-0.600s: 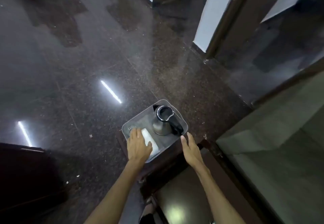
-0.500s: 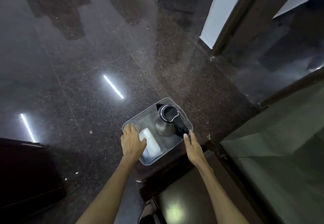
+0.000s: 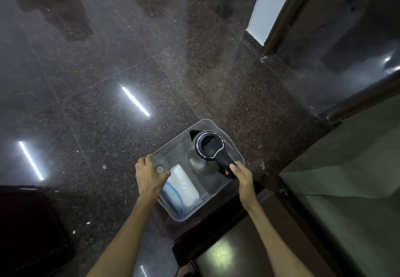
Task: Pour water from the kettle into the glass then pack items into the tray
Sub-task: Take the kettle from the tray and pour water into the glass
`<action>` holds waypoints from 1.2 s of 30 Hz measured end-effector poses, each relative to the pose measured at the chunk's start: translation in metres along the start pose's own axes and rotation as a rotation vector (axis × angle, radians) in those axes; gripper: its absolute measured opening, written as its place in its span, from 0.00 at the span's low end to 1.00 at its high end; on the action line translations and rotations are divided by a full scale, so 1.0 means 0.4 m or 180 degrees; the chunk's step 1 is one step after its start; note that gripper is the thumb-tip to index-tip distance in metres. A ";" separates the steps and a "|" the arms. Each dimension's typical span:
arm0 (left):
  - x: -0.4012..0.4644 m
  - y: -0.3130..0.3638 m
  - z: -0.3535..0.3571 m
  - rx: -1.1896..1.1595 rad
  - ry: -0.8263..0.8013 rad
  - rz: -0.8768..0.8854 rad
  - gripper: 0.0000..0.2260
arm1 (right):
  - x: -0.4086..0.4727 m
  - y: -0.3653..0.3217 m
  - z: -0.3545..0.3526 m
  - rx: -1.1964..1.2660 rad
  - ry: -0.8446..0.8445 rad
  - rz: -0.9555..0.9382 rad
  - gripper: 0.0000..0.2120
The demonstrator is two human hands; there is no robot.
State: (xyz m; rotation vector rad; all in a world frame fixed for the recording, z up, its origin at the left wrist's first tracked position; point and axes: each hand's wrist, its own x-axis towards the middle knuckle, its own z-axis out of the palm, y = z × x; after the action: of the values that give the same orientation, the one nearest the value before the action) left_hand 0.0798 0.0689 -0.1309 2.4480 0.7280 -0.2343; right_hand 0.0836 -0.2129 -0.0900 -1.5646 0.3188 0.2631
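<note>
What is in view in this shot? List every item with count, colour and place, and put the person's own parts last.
tray: 1, translucent grey, on a dark stand, centre of view.
kettle: 1, steel body with black lid and handle, upright in the tray's right half.
glass: 1, clear, in the tray's left corner.
packet: 1, white with a blue edge, lying in the tray's near left part.
floor: dark speckled stone, with two bright light reflections.
left hand: 1, closed around the glass.
right hand: 1, on the kettle handle.
</note>
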 end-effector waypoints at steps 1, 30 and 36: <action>-0.002 -0.005 -0.003 -0.0114 0.0080 0.0020 0.36 | 0.003 0.002 0.012 0.0081 0.0084 -0.0006 0.13; -0.580 0.469 -0.140 -0.1630 -0.0496 0.1670 0.41 | -0.581 -0.377 -0.451 0.0449 0.1359 -0.1109 0.27; -0.830 0.537 -0.060 -0.1139 -0.0861 0.2261 0.45 | -0.841 -0.407 -0.654 -0.0249 0.1509 -0.1153 0.24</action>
State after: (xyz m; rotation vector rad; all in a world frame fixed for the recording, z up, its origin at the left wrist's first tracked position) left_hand -0.0801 -0.2146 0.0952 2.1145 -0.2172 -0.1332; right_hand -0.1795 -0.4609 0.1885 -1.7195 0.3861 -0.3878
